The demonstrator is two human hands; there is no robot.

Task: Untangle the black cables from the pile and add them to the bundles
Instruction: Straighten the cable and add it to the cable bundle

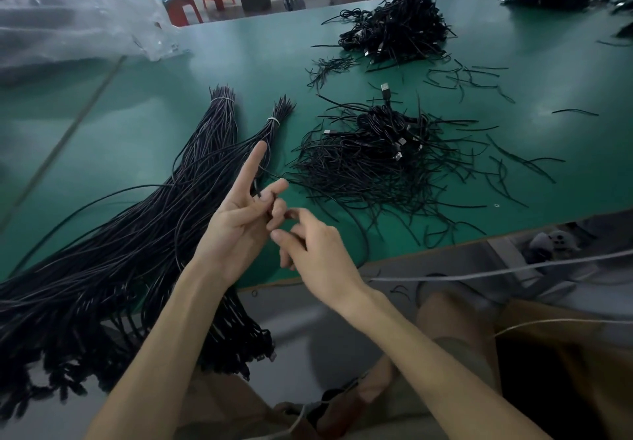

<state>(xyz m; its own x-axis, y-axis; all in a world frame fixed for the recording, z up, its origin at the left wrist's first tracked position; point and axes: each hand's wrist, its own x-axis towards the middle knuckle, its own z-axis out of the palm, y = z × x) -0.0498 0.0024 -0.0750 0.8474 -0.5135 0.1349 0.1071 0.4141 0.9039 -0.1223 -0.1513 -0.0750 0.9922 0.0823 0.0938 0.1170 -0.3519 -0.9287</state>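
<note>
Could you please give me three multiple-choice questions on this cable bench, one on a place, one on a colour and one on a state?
1. Where do the tied bundles lie relative to the near tangled pile?
A. To its left
B. To its right
C. On top of it

2. What colour is the table?
A. Red
B. White
C. Green

3. How is the index finger of the left hand held?
A. Curled into a fist
B. Straight, pointing up and away
C. Pressed flat on the table

Answers:
1 A: the bundles, with their white ties, lie left of the pile.
2 C: the bare surface around the cables is green.
3 B: it sticks out straight while the other fingers curl round a thin black cable.
</note>
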